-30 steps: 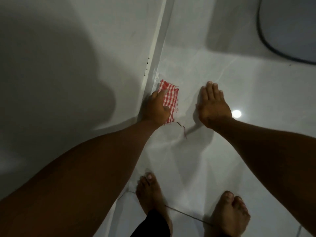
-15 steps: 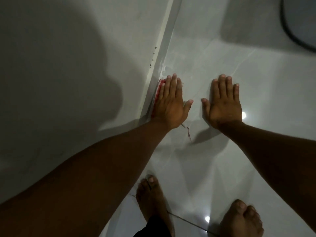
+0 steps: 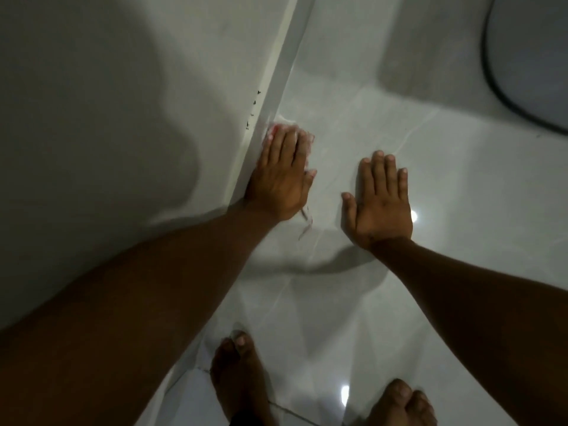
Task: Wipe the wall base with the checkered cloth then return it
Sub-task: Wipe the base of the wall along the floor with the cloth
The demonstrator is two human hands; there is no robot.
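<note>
Your left hand (image 3: 281, 176) presses flat on the cloth (image 3: 273, 132) against the wall base (image 3: 267, 109); your right hand (image 3: 382, 204) lies spread on the floor (image 3: 430, 142).

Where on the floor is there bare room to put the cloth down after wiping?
Bare tile lies between the left hand and right hand, and wider beyond the right hand toward the dark cable. Also free is the patch between the hands and the feet. It is crowded along the wall base, where the left hand presses the checkered cloth.
</note>
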